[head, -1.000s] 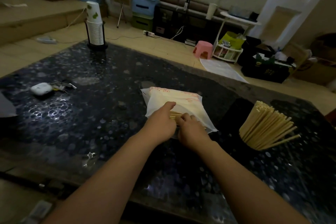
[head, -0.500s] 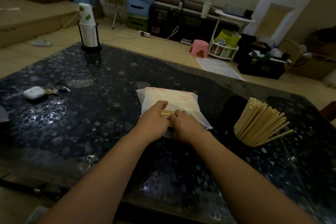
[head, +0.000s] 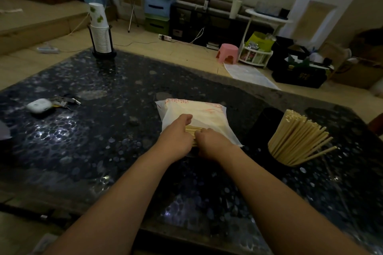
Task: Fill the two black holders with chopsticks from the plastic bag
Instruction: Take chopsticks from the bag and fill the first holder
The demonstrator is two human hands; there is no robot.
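A white plastic bag lies flat on the dark table, its open end toward me. A bundle of wooden chopsticks sticks out of that open end. My left hand and my right hand both grip the bundle at the bag's mouth, side by side. To the right, a black holder is packed with chopsticks that fan out to the right. A second black holder stands just behind it; I cannot see inside it.
A stack of paper cups in a black rack stands at the table's far left corner. A white earbud case and keys lie at the left. Beyond the table are a pink stool, boxes and shelves on the floor.
Both hands stay at the bag's mouth on the chopstick bundle; a little more of the bundle shows between them. The camera has shifted slightly.
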